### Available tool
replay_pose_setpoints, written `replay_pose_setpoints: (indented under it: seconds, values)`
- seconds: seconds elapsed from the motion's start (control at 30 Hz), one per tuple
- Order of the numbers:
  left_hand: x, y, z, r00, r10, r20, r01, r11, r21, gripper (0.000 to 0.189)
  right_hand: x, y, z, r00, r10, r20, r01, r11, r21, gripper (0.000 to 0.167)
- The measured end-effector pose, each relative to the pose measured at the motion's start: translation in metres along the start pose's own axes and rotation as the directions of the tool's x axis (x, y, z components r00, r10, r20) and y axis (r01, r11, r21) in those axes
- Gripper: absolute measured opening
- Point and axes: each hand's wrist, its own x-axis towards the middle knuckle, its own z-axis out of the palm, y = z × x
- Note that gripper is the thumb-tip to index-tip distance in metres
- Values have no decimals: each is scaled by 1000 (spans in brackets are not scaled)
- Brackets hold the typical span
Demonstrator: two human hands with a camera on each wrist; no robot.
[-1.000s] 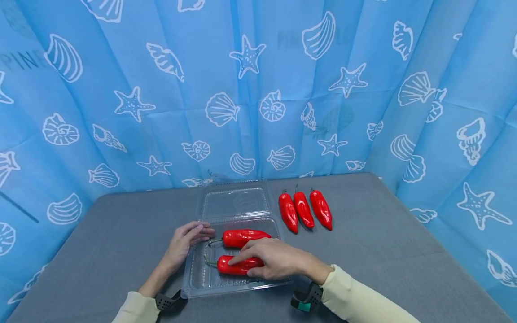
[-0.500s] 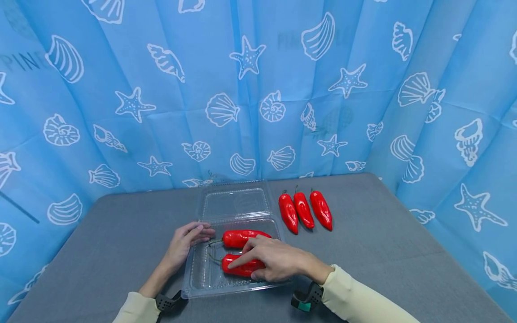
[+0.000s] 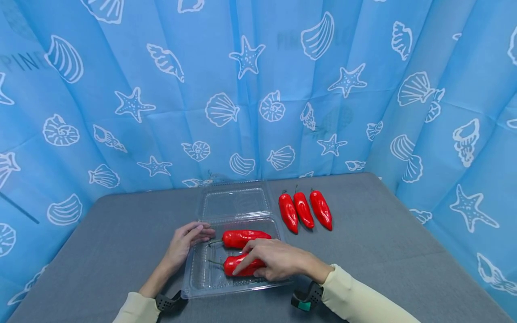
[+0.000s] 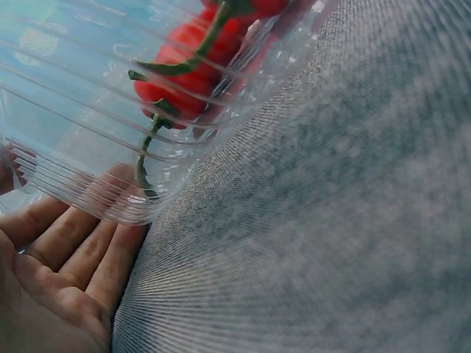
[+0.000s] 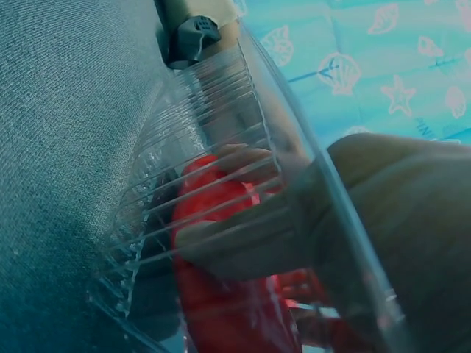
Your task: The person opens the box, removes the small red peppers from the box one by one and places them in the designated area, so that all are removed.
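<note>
Where the right hand (image 3: 280, 260) pinches it between thumb and fingers, a glossy, bright-red pepper (image 3: 248, 270) with a thin green stem pointing left lies in the near part of a clear, ribbed plastic container (image 3: 201, 276). Just beyond lies a second red pepper (image 3: 244, 237). Its fingers straight, the left hand (image 3: 186, 242) rests at the container's left edge. Three more red peppers (image 3: 304, 210) lie far right on a grey table (image 3: 383, 251).

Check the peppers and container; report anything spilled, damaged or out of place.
Nothing stands out. The far pepper and near pepper lie in the open container, stems toward the left hand; three peppers lie side by side on the cloth. No spill or damage shows, though the right hand partly covers the near pepper.
</note>
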Motion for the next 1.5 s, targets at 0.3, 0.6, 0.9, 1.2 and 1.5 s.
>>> replay_pose_setpoints:
  seconds: [0.3,0.6,0.9,1.2,1.5]
  values:
    - [0,1,-1,1000,-9,4,9,1000,-7,41,1,1,-1,1000,-17,-4,17,1000,1,45]
    - [0,0,0,1000,4,1,-4,1000,-10,40,-1,0,-4,997,34,-73,-25,993,119,46]
    - [1,1,1,1000,-4,-7,4,1000,-13,40,-2,-1,-12,990,74,-117,-43,969,242,52]
    - [0,2,0,1000,-7,4,7,1000,-4,41,-8,0,-23,974,83,-210,-26,966,257,56]
    - [1,0,0,1000,7,14,-7,1000,-16,41,-16,1,-36,962,92,-258,-26,968,249,61]
